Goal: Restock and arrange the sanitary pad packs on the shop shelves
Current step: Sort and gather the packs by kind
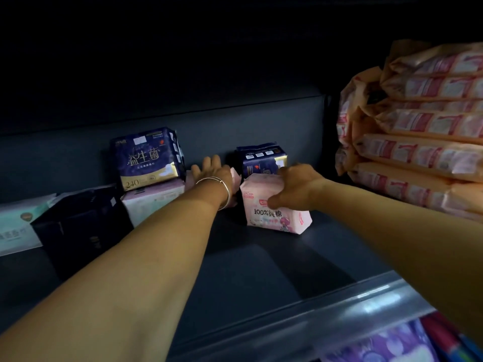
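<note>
- While this shelf [261, 270] is nowhere near full, restocking looks to be underway: the right hand [295, 188] grips a pink pad pack [277, 205] from above, fingers curled over its top edge and thumb pressed on its printed front, and the pack's bottom sits on the shelf floor.
- Just behind those fingers a navy pack [261, 158] stands against the back wall, so my guess is the pink one is getting lined up in front of it.
- The left hand [211, 173] reaches deeper, fingers stretched out fairly flat toward the back, against another pink pack [236, 178] that's mostly hidden; can't tell whether it actually has hold of it.
- Left of those fingers, a navy and gold pack [149, 158] sits on top of a pale pink pack [154, 201], with a black pack [81, 226] and a mint-white pack [15, 226] further out.
- Right of the right hand's fingers, the orange-pink stack [418, 131] looks done already.
- Still left, I'd say: the whole front of the shelf is bare, and the middle packs are a mixed jumble needing sorting.
</note>
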